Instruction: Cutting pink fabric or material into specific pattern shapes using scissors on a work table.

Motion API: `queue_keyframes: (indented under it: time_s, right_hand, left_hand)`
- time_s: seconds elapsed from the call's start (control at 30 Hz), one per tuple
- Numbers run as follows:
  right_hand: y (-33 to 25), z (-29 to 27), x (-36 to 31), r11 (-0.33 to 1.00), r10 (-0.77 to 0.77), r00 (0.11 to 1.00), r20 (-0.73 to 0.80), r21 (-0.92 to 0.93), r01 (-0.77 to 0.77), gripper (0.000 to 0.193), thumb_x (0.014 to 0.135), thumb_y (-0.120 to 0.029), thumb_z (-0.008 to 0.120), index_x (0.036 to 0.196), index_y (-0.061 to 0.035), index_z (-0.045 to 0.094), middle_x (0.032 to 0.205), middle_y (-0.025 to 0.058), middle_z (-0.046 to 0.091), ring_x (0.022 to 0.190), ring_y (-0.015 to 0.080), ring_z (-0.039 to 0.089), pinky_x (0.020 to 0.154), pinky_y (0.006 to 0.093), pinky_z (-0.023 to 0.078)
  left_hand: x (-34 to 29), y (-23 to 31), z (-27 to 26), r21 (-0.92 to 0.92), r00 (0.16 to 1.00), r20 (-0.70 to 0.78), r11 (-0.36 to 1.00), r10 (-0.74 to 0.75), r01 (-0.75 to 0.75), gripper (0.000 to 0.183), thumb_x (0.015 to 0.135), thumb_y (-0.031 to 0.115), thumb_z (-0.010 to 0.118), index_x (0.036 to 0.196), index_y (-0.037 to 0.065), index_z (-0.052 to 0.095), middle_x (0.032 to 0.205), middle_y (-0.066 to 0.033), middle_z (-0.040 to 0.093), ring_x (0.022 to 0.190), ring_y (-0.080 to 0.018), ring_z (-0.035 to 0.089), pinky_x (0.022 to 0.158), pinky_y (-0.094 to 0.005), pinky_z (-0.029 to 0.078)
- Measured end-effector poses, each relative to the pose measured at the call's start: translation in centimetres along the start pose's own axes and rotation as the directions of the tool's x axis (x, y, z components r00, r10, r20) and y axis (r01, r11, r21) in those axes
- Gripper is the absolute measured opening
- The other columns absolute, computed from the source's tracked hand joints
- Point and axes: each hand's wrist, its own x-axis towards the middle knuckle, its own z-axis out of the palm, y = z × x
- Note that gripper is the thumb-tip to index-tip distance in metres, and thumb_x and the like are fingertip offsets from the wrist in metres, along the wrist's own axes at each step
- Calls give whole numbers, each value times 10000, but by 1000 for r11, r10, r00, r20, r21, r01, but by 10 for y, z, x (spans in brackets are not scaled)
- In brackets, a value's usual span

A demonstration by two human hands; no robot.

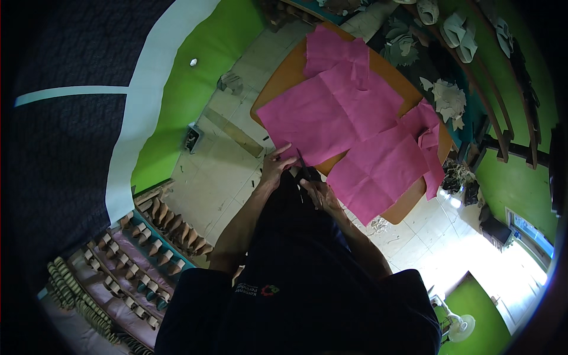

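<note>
"Where is the large, bright-pink, creased sheet of thin fabric-like material (337,112)?"

"On the orange-brown, round-cornered counter (275,89), stretching away from both hands toward the far right. Its long axis slants from near left to far right, and its near-left end comes right up to the fingers."

"Which hand is closer to it?"

"The left hand (274,167). It reaches that near-left end, with the thumb and a finger set on the pink surface. Those two are apart, with pink showing between them. I can't tell whether the rest pinch the sheet from below."

"And the right hand (316,194)?"

"It sits a little nearer the body and to the right. Its fingers are closed round the handles of the slim, dark-bladed scissors (303,164). I can't make out how far the blades are open."

"How do the scissors lie against the sheet?"

"They point far and slightly left, so their length runs across the sheet's slant rather than along it. The tip overlaps the pink at its near corner, just right of the left thumb. So the blades stand between the two hands."

"And the other pink piece?"

"A second pink, rectangular, creased sheet (378,171) lies to the right of the scissors, with a strip of bare counter between part of it and the large one."
</note>
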Motion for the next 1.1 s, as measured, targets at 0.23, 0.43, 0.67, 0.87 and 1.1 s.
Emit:
queue_keyframes:
  time_s: [0.23,0.43,0.67,0.87,1.1]
  right_hand:
    - [50,-17,18,980,-164,984,64,123,156,487,1063,-464,361,1388,-105,417,1550,40,345,1053,164,569,950,377,500]
    - [-14,17,-20,937,-348,861,-371,-169,305,571,847,-629,711,701,-83,630,506,-55,453,410,62,459,387,246,318]
    - [-30,18,-40,978,-203,939,-278,-22,206,573,825,-647,724,640,-141,526,504,-57,413,400,64,426,383,246,329]
    - [-36,11,-36,975,-222,944,-245,-24,223,676,818,-705,677,772,-31,648,541,-34,469,468,74,471,420,265,358]
    - [-29,6,-20,934,-354,908,-223,-48,353,591,835,-653,706,690,-96,573,506,-54,415,398,70,443,371,255,354]
  left_hand:
    - [2,-2,19,-29,999,32,999,-21,22,552,843,-35,741,1361,-37,549,1093,-144,689,936,-206,712,905,-318,585]
    - [-3,-2,0,-80,999,-8,996,-36,35,555,832,-36,749,1356,-14,566,1112,-134,687,951,-186,707,873,-295,578]
    - [0,-8,-4,-54,991,-128,998,35,-42,578,800,-45,776,1344,8,589,1136,-105,677,911,-150,696,789,-249,557]
    - [-11,3,12,-54,992,-122,998,30,-37,589,789,-43,797,1340,37,607,1041,-34,656,813,-87,642,681,-211,487]
    - [-11,2,12,-105,992,-125,994,-27,14,598,802,-67,776,1360,5,575,1073,-91,666,893,-123,673,782,-245,530]
